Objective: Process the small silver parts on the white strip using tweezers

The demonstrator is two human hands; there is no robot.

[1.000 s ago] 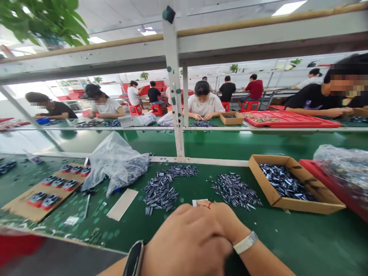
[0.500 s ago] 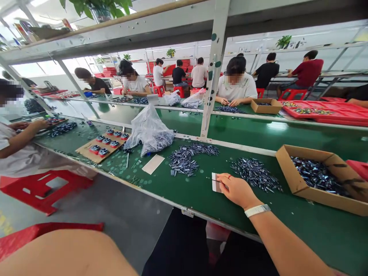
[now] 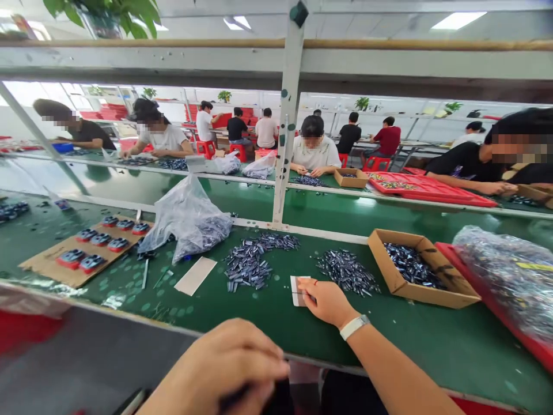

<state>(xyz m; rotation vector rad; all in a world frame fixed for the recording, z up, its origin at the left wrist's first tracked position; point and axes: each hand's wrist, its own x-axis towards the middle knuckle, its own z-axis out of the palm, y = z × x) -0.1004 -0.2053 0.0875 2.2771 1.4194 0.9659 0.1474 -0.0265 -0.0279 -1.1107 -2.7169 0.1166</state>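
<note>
My right hand rests on the green bench with its fingers closed on a thin dark tool; its exact kind is too small to tell. Under the fingertips lies a small white card. One pile of small dark shiny parts lies just beyond this hand, and another pile is to its left. My left hand hangs in front of the bench's near edge, blurred, with bent fingers. Whether anything is in it is hidden.
To the right stand a cardboard box of dark parts and a clear bag on a red tray. Leftward are a pale card, a plastic bag and cardboard bearing red-and-black pieces. A shelf post rises ahead; co-workers sit beyond.
The view has turned to the right. My left hand has come up into view near the bench edge, where only the arm showed. My right hand stays at the white card.
</note>
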